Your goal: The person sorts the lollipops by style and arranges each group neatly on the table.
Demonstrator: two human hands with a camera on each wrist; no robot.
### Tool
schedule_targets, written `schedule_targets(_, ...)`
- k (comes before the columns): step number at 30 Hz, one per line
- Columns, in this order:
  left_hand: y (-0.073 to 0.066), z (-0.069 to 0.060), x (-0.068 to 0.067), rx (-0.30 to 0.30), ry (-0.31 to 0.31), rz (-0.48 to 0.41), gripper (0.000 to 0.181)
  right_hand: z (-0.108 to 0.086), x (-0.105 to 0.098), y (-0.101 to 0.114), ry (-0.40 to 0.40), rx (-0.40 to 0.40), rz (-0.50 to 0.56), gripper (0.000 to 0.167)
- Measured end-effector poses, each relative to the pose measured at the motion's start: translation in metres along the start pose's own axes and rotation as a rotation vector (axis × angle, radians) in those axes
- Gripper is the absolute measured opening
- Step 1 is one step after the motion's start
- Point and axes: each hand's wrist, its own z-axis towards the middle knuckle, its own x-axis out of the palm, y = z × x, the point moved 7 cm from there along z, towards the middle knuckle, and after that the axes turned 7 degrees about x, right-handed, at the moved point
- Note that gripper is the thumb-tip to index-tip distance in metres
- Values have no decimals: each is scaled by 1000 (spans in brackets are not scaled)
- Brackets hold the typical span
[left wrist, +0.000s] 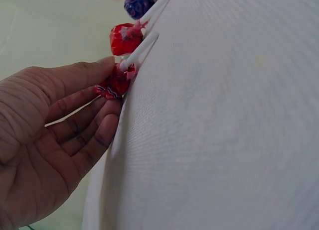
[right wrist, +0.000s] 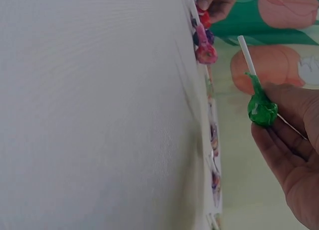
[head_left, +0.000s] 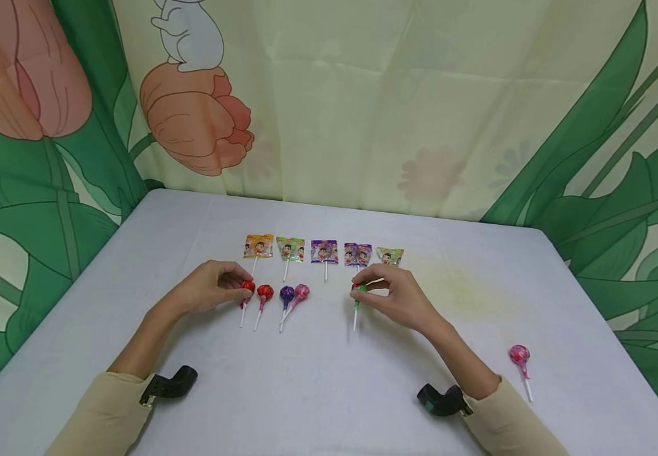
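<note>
My left hand (head_left: pixel 215 288) pinches a red-wrapped lollipop (left wrist: pixel 116 83) by its head, at the left end of the front row. Beside it lies a second red lollipop (head_left: pixel 265 292), then a purple lollipop (head_left: pixel 286 294) and a pink lollipop (head_left: pixel 301 292) whose sticks cross. Held between thumb and fingers of my right hand (head_left: pixel 394 294) is a green-wrapped lollipop (right wrist: pixel 262 110), its stick pointing toward me in the head view. In the right wrist view it appears raised off the white tabletop.
Behind the hands runs a row of flat-wrapped lollipops: an orange one (head_left: pixel 258 246), a green one (head_left: pixel 291 249), a purple one (head_left: pixel 324 251) and others. Another pink lollipop (head_left: pixel 519 354) lies at the right. A patterned curtain (head_left: pixel 340 126) stands behind the white table (head_left: pixel 283 392).
</note>
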Motion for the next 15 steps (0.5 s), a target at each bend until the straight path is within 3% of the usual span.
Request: schedule_targets(15,2,0,1,-9,2,2,25,26,38,6,99,-26,-11,18)
